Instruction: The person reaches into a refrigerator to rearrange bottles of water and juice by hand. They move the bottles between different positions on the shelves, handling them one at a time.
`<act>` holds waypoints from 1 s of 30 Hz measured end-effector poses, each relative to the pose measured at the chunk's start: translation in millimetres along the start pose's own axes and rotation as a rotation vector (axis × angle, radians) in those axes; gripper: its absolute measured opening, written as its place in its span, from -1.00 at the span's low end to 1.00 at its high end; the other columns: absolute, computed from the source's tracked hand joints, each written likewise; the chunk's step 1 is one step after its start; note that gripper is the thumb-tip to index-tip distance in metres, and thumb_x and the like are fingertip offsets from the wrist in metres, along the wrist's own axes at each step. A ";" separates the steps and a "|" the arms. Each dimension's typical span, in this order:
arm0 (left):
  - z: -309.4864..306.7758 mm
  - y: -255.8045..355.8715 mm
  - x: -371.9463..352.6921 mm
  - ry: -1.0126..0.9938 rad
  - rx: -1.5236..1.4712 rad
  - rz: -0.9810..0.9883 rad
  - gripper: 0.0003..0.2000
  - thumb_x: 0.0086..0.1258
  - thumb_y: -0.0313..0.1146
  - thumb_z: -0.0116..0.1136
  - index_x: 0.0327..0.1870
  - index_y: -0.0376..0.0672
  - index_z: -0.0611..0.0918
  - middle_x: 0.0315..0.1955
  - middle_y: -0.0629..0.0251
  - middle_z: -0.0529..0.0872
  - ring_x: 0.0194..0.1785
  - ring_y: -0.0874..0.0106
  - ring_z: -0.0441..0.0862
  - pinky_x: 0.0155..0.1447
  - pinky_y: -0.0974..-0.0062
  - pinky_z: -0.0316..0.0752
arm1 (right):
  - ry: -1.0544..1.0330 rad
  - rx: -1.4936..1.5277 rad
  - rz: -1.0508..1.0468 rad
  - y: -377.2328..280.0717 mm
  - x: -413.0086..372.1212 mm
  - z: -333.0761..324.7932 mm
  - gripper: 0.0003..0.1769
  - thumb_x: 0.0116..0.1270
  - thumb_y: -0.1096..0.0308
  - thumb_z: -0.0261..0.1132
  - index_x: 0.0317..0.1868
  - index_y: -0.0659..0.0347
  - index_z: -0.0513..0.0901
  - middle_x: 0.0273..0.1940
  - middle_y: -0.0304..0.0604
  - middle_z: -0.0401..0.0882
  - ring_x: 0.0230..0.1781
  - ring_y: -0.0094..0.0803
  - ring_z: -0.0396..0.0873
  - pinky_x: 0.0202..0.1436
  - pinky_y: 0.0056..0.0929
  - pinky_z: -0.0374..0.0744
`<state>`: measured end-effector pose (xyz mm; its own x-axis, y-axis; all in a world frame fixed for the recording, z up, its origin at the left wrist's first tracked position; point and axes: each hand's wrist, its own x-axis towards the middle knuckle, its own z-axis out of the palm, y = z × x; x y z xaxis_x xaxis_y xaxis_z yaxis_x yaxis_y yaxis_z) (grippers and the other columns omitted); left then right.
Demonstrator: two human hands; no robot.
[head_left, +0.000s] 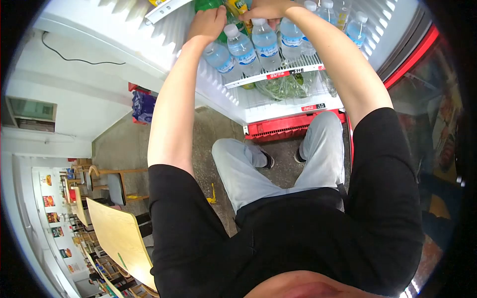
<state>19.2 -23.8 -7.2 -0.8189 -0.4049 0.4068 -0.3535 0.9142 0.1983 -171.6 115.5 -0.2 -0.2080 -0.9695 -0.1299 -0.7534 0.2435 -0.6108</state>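
My left hand [207,25] reaches into the upper shelf of an open fridge, its fingers curled against a green bottle [206,4] at the top edge of the view. To its right, my right hand [266,10] has its fingers around a package or bottle with a yellow label [239,7]; part of that hand is hidden behind a bottle cap. Just in front of both hands stand several clear water bottles [266,43] with blue labels, upright in a row on the wire shelf [271,76].
Bagged leafy greens [285,87] lie on the shelf below. The red fridge base [278,128] is in front of my knees, and the glass door [432,99] stands open at the right. A purple package [143,106] and wooden tables [119,233] are at the left.
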 end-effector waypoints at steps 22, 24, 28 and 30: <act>-1.6 -0.4 7.1 -0.286 -0.364 -0.425 -0.34 0.67 0.10 -0.27 -0.24 -0.38 0.70 -0.45 0.08 0.81 -0.46 0.24 0.80 -0.17 0.31 0.73 | 0.115 -0.148 -0.016 -5.9 8.8 11.3 -0.15 0.27 -0.40 0.27 -0.20 0.43 0.78 -0.42 0.07 0.75 -0.54 -0.21 0.77 -0.50 -0.32 0.70; -3.9 -0.1 11.2 -0.295 -0.331 -0.415 -0.33 0.67 0.11 -0.27 -0.26 -0.37 0.71 -0.47 0.10 0.80 -0.45 0.25 0.80 -0.17 0.33 0.72 | 0.118 -0.148 -0.012 -4.4 7.6 11.7 -0.15 0.27 -0.41 0.27 -0.22 0.42 0.78 -0.47 0.05 0.73 -0.56 -0.22 0.76 -0.51 -0.33 0.69; -9.4 9.3 18.8 -0.206 -0.290 -0.435 -0.31 0.67 0.14 -0.28 -0.32 -0.35 0.71 -0.51 0.15 0.78 -0.46 0.29 0.77 -0.18 0.35 0.68 | 0.002 -0.148 0.032 -9.2 7.5 2.0 -0.04 0.17 -0.43 0.34 -0.04 0.53 0.70 -0.31 0.09 0.77 -0.43 -0.21 0.80 -0.39 -0.35 0.72; -1.9 4.4 18.6 -0.159 -0.333 -0.382 -0.30 0.65 0.17 -0.26 -0.35 -0.32 0.71 -0.53 0.17 0.77 -0.46 0.30 0.76 -0.16 0.34 0.66 | 0.003 -0.160 0.030 -9.5 9.6 1.3 -0.05 0.14 -0.45 0.34 -0.05 0.48 0.71 -0.33 0.06 0.77 -0.45 -0.23 0.79 -0.39 -0.35 0.72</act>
<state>3.2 -27.3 3.0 -0.7278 -0.6760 0.1149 -0.4981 0.6364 0.5890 -165.6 103.8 3.4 -0.2340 -0.9615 -0.1440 -0.8366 0.2746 -0.4741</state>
